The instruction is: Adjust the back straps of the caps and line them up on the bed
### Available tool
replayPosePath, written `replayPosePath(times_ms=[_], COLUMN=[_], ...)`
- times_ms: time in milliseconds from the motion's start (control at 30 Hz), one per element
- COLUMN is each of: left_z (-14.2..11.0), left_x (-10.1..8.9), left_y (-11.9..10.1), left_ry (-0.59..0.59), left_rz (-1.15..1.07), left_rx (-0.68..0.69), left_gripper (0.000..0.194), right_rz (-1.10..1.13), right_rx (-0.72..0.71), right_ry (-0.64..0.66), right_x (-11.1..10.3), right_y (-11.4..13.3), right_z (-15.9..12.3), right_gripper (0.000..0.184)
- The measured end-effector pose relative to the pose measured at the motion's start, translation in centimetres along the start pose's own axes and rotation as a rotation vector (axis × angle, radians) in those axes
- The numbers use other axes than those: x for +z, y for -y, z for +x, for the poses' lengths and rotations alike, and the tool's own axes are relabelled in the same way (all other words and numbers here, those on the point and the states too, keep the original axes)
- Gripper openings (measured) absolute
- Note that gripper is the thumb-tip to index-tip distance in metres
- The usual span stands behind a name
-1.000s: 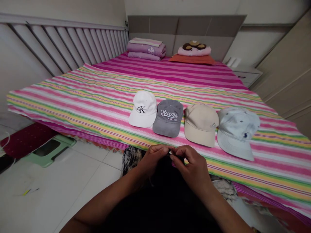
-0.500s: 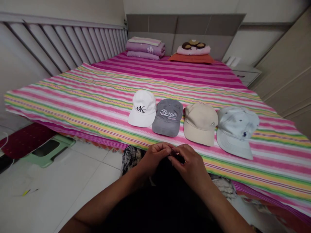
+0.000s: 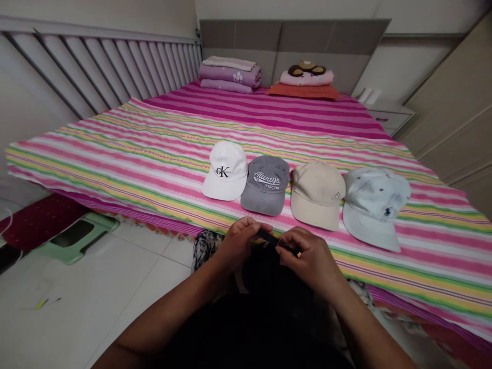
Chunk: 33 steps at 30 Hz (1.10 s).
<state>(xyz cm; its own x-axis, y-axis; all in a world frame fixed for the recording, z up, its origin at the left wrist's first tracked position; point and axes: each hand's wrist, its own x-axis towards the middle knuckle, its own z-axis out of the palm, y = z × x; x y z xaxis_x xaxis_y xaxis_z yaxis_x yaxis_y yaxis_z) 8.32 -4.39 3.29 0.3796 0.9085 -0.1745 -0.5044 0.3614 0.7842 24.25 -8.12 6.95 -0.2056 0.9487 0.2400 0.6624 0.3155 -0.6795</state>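
Between my two hands stretches a black strap (image 3: pixel 268 237) with a small shiny piece, perhaps a metal buckle, on it. My left hand (image 3: pixel 240 243) pinches its left end. With thumb and fingers closed, my right hand (image 3: pixel 309 256) grips the strap farther right. Dark cloth below merges with the strap, so I cannot tell what it belongs to. Beyond my hands, a row of caps lies on the bed: a white cap (image 3: pixel 226 174), a grey cap (image 3: pixel 266 185), a beige cap (image 3: pixel 318 195) and a pale blue cap (image 3: pixel 374 207).
A striped sheet (image 3: pixel 126 148) covers the near part of the bed, beside a white railing (image 3: pixel 115 66). Folded purple bedding (image 3: pixel 230 77) and an orange pillow (image 3: pixel 302 91) lie by the headboard (image 3: pixel 249 36). A green stool (image 3: pixel 79 236) stands on the floor at left.
My hands have moved apart, the right one shifting slightly to the right. More of the black strap and its shiny piece now shows between them. The caps stay put.
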Motion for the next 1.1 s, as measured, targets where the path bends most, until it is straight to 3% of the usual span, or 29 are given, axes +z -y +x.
replayPosePath(times_ms=[200, 400, 467, 567, 633, 767, 1100], left_z=[1.6, 2.1, 1.9, 1.7, 1.7, 1.8, 1.3], left_x=[-0.5, 0.2, 0.1, -0.1, -0.3, -0.5, -0.4], left_y=[-0.9, -1.9, -1.8, -1.5, -1.4, -1.6, -1.3], left_ry=[0.249, 0.446, 0.436, 0.380, 0.358, 0.344, 0.305], left_rz=[0.298, 0.546, 0.529, 0.411, 0.324, 0.251, 0.207], left_rx=[-0.056, -0.186, -0.198, -0.216, -0.211, -0.172, -0.259], left_gripper=[0.035, 0.032, 0.031, 0.030, 0.027, 0.022, 0.011], right_rz=[0.082, 0.130, 0.307, 0.666, 0.781, 0.806, 0.909], right_rx=[0.019, 0.030, 0.114, 0.257, 0.313, 0.406, 0.386], right_ry=[0.105, 0.136, 0.184, 0.269, 0.294, 0.393, 0.294], right_x=[-1.1, -1.8, -1.8, -1.6, -1.3, -0.5, -0.6], right_y=[0.0, 0.2, -0.1, -1.1, -2.1, -3.7, -3.9], right_z=[1.2, 1.4, 1.3, 1.0, 0.7, -0.2, -1.2], right_gripper=[0.009, 0.007, 0.004, 0.022, 0.027, 0.036, 0.035])
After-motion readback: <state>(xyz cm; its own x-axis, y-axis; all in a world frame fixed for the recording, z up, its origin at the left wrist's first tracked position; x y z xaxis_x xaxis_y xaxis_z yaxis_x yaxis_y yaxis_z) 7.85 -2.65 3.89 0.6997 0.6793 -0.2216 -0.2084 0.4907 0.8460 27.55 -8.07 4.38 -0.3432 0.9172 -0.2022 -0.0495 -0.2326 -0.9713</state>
